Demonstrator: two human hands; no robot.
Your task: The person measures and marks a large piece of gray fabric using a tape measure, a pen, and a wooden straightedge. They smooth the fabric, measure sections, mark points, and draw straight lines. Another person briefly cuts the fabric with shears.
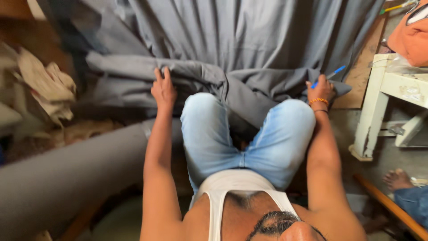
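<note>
Knees: jeans-clad knees (249, 134) are rising between the two arms, the person sitting low and looking down over a white vest.
Roll: a thick grey fabric roll (67, 174) is lying across the lower left, close beside the left arm.
Left hand: the left hand (163, 89) is resting flat on the folded edge of the grey cloth (249, 40), fingers stretched forward and close together, palm down, gripping nothing.
Right hand: the right hand (320, 91) is pressing on the cloth's right corner while pinching a blue pen (329, 76) between its fingers; orange and dark bands are circling the wrist.
Cloth: the grey cloth is spreading from the knees outward over a wooden board (363, 71), with a bunched fold running between the two hands.
Step in hand: judging by the pose, the hands are holding the fold down and flat, the pen kept ready for marking.
Next move: it is likely calling for steady pressure on both ends, so the fold is not slipping as the pen tip comes down.
Right side: a worn cream stool (379, 102) is standing near the board, an orange garment (410, 38) lying above it; another person's bare foot (397, 178) is showing at the lower right.
Left side: crumpled pale scraps (44, 85) are piling well apart from the hands.
Labels: no packages, labels or signs are showing.
</note>
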